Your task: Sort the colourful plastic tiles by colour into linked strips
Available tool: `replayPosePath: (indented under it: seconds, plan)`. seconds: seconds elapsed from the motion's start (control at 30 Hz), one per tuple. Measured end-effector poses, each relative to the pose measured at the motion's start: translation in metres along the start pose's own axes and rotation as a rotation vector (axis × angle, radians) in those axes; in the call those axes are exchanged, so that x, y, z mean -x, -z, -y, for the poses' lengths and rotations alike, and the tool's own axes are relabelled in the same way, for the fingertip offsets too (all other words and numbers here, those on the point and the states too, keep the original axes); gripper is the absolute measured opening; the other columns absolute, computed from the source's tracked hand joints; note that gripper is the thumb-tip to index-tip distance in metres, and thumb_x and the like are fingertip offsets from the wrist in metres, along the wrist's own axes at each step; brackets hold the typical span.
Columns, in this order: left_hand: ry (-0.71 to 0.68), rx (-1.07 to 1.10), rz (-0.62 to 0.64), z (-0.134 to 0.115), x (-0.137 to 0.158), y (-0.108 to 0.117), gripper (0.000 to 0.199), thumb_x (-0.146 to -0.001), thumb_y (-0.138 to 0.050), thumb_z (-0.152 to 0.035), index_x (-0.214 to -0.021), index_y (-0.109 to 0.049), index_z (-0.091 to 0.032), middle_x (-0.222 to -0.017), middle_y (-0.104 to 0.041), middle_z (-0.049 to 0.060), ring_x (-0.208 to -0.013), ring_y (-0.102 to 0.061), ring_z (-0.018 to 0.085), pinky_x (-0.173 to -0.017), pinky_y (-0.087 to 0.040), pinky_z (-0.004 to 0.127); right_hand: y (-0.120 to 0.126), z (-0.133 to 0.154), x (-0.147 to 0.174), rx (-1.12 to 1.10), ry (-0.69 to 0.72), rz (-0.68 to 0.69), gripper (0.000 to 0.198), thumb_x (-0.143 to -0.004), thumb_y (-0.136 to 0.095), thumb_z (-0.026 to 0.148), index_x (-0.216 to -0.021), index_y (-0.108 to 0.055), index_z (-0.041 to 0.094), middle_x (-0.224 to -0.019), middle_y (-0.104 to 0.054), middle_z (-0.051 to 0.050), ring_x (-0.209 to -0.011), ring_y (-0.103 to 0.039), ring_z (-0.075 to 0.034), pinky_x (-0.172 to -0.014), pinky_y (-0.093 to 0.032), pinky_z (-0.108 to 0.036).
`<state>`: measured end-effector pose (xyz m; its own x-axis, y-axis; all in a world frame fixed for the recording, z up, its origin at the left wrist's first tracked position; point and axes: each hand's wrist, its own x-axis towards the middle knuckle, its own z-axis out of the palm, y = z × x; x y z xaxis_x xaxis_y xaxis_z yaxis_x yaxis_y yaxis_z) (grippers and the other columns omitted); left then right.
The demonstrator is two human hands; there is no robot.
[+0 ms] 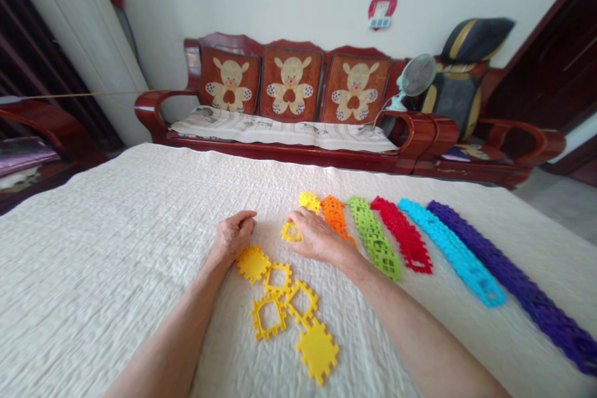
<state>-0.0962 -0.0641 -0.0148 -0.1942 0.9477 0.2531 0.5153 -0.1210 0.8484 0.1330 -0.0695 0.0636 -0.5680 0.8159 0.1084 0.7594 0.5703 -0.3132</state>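
My right hand [316,233] is closed on a yellow interlocking plastic piece [291,232] with a cut-out middle. Just beyond it lies another yellow piece [308,201], partly covered by my fingers. My left hand [236,235] rests on the cloth with its fingers curled in; whether anything is inside them is hidden. Next to its wrist is a solid yellow square [253,263] with toothed edges. Nearer me are loose yellow frames [269,317], some touching or overlapping, and a second solid yellow square [318,350].
Rows of linked pieces lie to the right: orange [334,217], green [374,237], red [403,233], light blue [452,252] and purple [513,283]. A white quilted cloth [140,249] covers the table. Behind stand a wooden sofa [280,146] with bear cushions and a small fan [418,74].
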Motion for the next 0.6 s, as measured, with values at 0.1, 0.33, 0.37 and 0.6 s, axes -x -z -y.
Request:
replayPosePath:
  seconds: [0.1,0.33,0.37,0.6]
  plan:
    - [-0.003,0.009,-0.010,0.002,-0.001,-0.001,0.036,-0.078,-0.049,-0.036,-0.099,-0.071,-0.017,-0.074,-0.072,0.003,-0.063,-0.064,0.016,-0.061,-0.050,0.026,0.001,-0.020,-0.008,0.122,-0.038,-0.168,0.036,-0.077,-0.063,0.015,-0.112,-0.054,0.019,-0.113,-0.055,-0.010,-0.107,-0.051,-0.023,-0.091,-0.041,-0.036]
    - [-0.012,0.002,-0.019,0.000,-0.001,-0.001,0.035,-0.077,-0.050,-0.035,-0.098,-0.072,-0.018,-0.072,-0.072,0.003,-0.061,-0.062,0.016,-0.059,-0.049,0.026,-0.009,-0.048,-0.016,0.263,-0.085,-0.229,0.035,-0.077,-0.064,0.017,-0.111,-0.056,0.022,-0.112,-0.059,-0.009,-0.106,-0.053,-0.025,-0.090,-0.039,-0.039]
    - [-0.014,0.001,-0.019,-0.001,0.000,0.000,0.035,-0.077,-0.050,-0.036,-0.097,-0.072,-0.018,-0.070,-0.071,0.003,-0.061,-0.062,0.016,-0.059,-0.049,0.026,-0.010,-0.048,-0.016,0.262,-0.084,-0.230,0.035,-0.077,-0.064,0.018,-0.111,-0.056,0.022,-0.113,-0.059,-0.009,-0.107,-0.052,-0.025,-0.091,-0.038,-0.040]
    - [0.007,0.038,-0.026,-0.002,-0.001,0.000,0.034,-0.076,-0.050,-0.034,-0.097,-0.072,-0.018,-0.072,-0.071,0.003,-0.060,-0.062,0.015,-0.059,-0.049,0.026,-0.001,-0.043,-0.013,0.185,-0.063,-0.248,0.042,-0.075,-0.064,0.015,-0.116,-0.056,0.021,-0.124,-0.055,-0.011,-0.111,-0.051,-0.028,-0.095,-0.037,-0.045]
